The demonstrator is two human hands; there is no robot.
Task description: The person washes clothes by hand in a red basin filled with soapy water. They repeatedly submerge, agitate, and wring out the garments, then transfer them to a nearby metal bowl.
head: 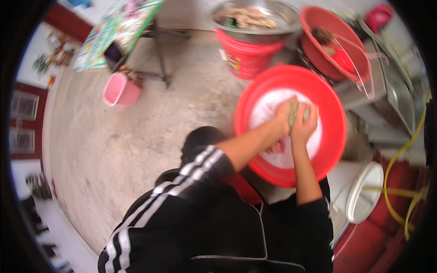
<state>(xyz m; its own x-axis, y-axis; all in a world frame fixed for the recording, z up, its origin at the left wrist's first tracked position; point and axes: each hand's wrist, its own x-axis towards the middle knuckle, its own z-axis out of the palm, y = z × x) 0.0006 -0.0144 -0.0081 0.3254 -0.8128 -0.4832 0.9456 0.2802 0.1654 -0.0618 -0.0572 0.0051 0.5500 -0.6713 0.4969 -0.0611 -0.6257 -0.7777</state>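
Note:
A large red plastic basin (pixel 333 112) stands in front of me, holding water covered with white suds (pixel 266 105). Over the suds, my left hand (pixel 285 112) and my right hand (pixel 305 124) press together around a wet, greenish-grey bundle of cloth (pixel 293 116). Both sets of fingers are closed on it, and much of the cloth is hidden by them. A reddish patch (pixel 276 146) shows among the suds below my left forearm; I cannot tell what it is.
Behind the basin, a metal bowl (pixel 290 18) with cloth rests on a red bucket (pixel 251 56). A tilted reddish basin (pixel 314 30) holds hangers. White bucket (pixel 365 194) and yellow hose (pixel 403 150) lie right; pink bin (pixel 119 90) and table (pixel 99 47) stand left.

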